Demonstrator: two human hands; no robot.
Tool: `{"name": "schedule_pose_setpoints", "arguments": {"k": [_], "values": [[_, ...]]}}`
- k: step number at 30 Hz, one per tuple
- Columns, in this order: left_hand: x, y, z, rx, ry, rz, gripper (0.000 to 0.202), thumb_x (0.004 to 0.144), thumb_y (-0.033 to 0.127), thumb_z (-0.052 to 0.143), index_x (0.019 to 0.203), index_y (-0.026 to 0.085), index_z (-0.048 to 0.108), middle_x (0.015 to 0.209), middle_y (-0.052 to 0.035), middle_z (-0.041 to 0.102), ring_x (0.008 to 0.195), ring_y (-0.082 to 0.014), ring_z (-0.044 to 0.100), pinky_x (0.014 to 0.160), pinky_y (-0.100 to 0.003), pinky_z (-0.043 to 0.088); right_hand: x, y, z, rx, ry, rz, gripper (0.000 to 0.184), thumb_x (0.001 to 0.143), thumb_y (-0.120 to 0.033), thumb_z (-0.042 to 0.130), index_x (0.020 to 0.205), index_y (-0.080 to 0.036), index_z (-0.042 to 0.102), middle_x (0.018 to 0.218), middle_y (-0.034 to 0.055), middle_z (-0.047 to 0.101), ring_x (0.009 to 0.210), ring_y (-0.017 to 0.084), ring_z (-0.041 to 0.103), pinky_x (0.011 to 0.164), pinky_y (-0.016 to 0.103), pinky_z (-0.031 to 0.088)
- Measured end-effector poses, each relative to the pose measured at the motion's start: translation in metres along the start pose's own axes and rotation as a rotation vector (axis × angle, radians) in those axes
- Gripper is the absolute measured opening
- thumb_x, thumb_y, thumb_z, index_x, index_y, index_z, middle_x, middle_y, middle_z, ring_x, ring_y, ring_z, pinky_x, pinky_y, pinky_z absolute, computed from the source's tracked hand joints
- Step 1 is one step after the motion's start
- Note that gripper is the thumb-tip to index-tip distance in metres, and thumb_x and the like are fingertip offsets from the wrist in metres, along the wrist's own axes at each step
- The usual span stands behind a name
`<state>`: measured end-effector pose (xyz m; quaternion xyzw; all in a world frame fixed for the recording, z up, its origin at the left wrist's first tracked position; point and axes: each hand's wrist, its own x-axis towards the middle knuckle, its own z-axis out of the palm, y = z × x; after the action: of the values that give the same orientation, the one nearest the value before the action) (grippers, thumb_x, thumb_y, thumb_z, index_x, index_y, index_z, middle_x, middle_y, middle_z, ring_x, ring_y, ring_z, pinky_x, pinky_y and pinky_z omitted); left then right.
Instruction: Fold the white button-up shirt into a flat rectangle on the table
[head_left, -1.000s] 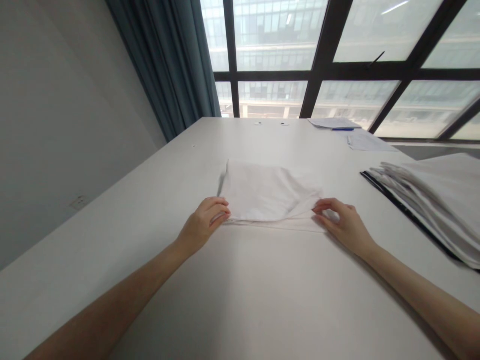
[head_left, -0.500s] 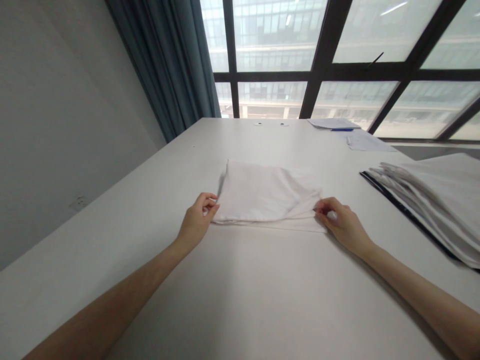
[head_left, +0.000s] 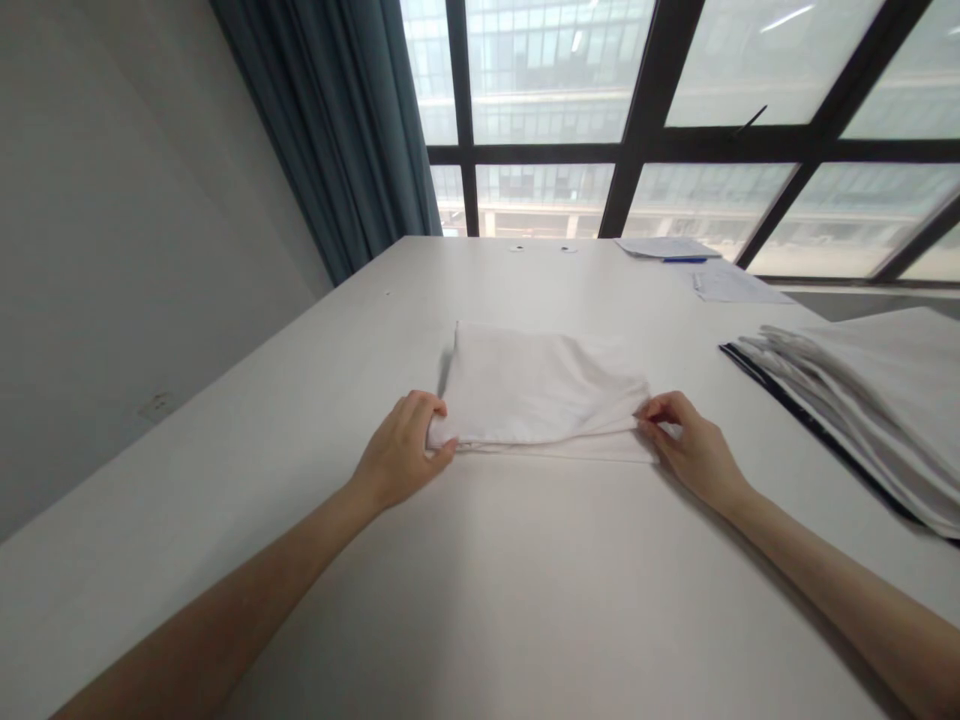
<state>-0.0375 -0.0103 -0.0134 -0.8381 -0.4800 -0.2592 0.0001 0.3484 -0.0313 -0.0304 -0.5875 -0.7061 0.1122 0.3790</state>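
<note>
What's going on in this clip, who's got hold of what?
A person stands at a white table with a folded white cloth lying flat in front of them. The left hand grips the cloth's near left corner, and the right hand pinches its near right corner. To the right lies a pile of pale layered sheets on a dark backing. Loose papers and a blue pen lie near the window.

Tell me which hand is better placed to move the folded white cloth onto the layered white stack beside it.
Right, probably: the right hand pinches the near right corner of the white cloth, on the side where the white stack lies. The left hand grips the opposite near corner, farther from it.
</note>
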Motion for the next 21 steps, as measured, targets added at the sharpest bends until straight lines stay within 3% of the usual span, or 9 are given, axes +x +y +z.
{"name": "schedule_pose_setpoints", "arguments": {"k": [3,6,14,21], "values": [[-0.0019,0.0029,-0.002,0.021,-0.043,0.053,0.025,0.073,0.019,0.053,0.097,0.019,0.045,0.099,-0.0079,0.052,0.096,-0.0264,0.051,0.086,-0.04,0.045,-0.0008,-0.0006,-0.0002,0.016,-0.05,0.021,0.014,0.085,-0.034,0.057,0.094,-0.025,0.052,0.085,0.0016,0.065,0.08,0.02,0.064,0.074,0.032,0.047],[-0.0022,0.0019,-0.0007,0.001,-0.044,0.023,0.024,0.073,0.015,0.049,0.096,0.02,0.044,0.096,-0.0064,0.052,0.094,-0.0255,0.052,0.086,-0.04,0.045,-0.001,-0.0015,0.0,0.039,-0.079,0.024,0.017,0.083,-0.035,0.059,0.096,-0.025,0.054,0.085,0.0018,0.066,0.077,0.019,0.063,0.073,0.032,0.049],[-0.0012,-0.0004,0.0029,-0.02,-0.056,-0.049,0.023,0.077,0.014,0.048,0.099,0.021,0.042,0.095,-0.0047,0.054,0.09,-0.0232,0.054,0.082,-0.037,0.045,0.0004,0.0,-0.0007,0.04,-0.02,0.141,0.01,0.083,-0.034,0.056,0.086,-0.025,0.057,0.081,0.0019,0.069,0.076,0.021,0.067,0.067,0.031,0.05],[0.0003,-0.0002,0.0054,-0.083,-0.042,0.001,0.025,0.08,0.012,0.046,0.104,0.019,0.046,0.102,-0.0075,0.057,0.097,-0.0241,0.054,0.089,-0.04,0.045,0.0037,-0.0047,-0.002,0.195,0.033,0.229,0.016,0.082,-0.039,0.057,0.08,-0.023,0.052,0.09,0.0029,0.067,0.072,0.02,0.07,0.062,0.028,0.048]]}}
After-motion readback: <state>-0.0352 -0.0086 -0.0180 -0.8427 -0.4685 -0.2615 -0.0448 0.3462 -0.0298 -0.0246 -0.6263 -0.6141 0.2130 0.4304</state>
